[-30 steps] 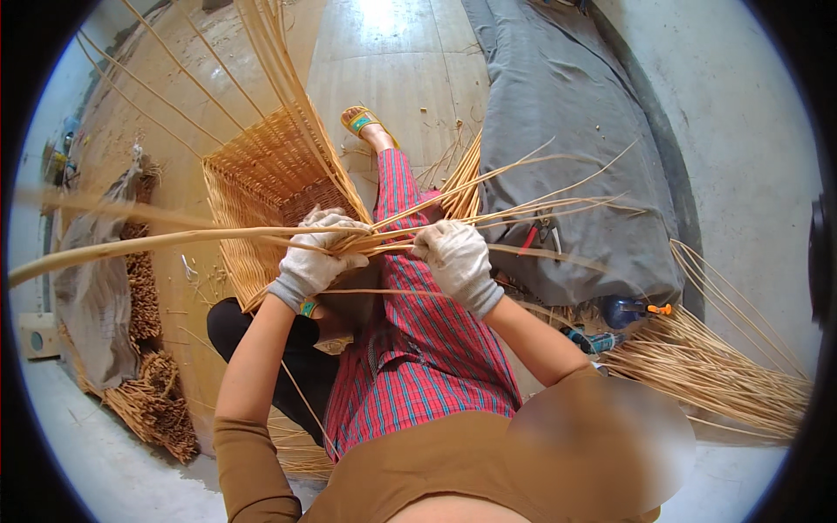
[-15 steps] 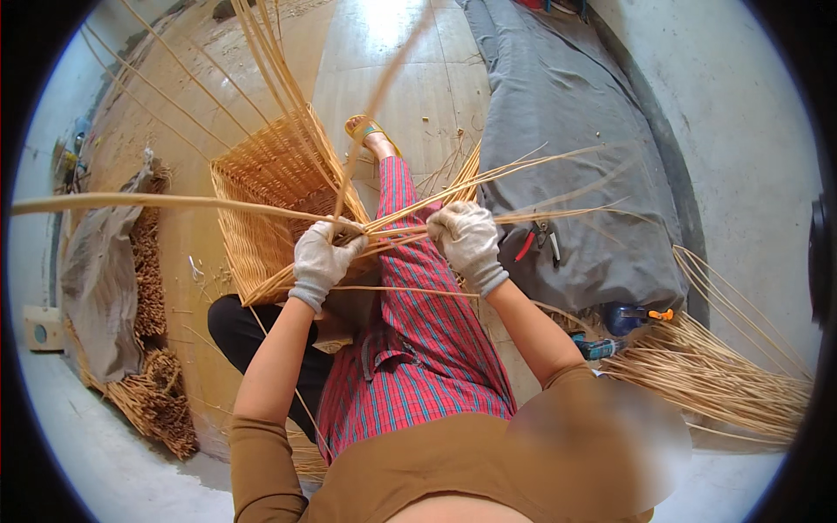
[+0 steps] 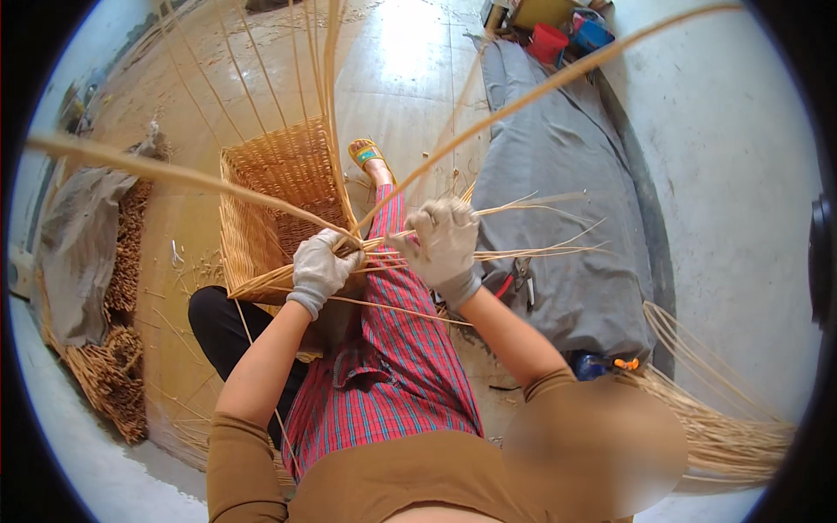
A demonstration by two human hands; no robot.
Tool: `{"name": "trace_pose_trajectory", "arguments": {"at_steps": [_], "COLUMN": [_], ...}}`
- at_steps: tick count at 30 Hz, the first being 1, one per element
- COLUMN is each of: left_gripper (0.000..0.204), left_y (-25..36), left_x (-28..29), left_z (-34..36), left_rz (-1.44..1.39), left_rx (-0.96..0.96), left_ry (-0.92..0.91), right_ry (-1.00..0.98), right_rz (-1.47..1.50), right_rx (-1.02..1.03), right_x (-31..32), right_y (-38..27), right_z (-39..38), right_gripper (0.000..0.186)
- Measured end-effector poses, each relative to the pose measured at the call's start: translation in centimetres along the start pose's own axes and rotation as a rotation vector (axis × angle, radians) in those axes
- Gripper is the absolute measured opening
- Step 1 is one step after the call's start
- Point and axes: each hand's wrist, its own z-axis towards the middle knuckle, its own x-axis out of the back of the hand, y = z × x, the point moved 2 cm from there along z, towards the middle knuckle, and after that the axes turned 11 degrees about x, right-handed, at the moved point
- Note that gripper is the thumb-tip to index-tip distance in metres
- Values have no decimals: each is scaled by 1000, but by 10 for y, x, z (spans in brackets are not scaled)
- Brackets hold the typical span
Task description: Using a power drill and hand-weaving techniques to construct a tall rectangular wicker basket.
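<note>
A square-sided wicker basket (image 3: 288, 183) rests tilted at my left knee, its opening toward me, with long upright stakes rising from its far rim. My left hand (image 3: 321, 268), in a pale work glove with a grey cuff, is closed on the willow rods (image 3: 370, 247) at the basket's near right corner. From that grip one thick rod (image 3: 174, 179) runs out left and another rod (image 3: 558, 83) slants up to the far right. My right hand (image 3: 445, 244), gloved alike, is raised over the bundled rod ends; its fingertips are smeared by motion, and whether they grip is unclear.
A grey cloth (image 3: 558, 192) lies along the right, with red-handled pruning shears (image 3: 520, 277) on it. Willow bundles lie at the lower right (image 3: 715, 418) and on the left under a cloth (image 3: 83, 235). A red bucket (image 3: 547, 42) stands at the far right.
My right hand has moved left, toward my left hand, and its fingers have shifted. One rod that pointed up now slants far right. My left hand keeps its grip near the basket corner.
</note>
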Motion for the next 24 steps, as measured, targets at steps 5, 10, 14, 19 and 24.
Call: {"name": "trace_pose_trajectory", "arguments": {"at_steps": [5,10,14,19,24], "left_gripper": [21,20,22,22,28], "left_y": [12,10,3,2,1], "left_x": [9,10,10,12,15], "left_z": [-7,-7,-4,1,3], "left_rz": [126,171,-1,43,111], "left_rx": [-123,-217,-154,-270,-277], "left_ry": [53,76,-38,-19,-54], "right_ry": [-150,-359,-615,-334,-192], "right_rz": [578,732,765,1298,765], "right_rx": [-62,-382,-446,-560,55], "right_x": [-36,-88,-113,-96,-92], "right_y": [-32,-8,6,20,-3], "right_z": [-44,-31,4,30,43], "right_gripper": [28,21,26,21,57]}}
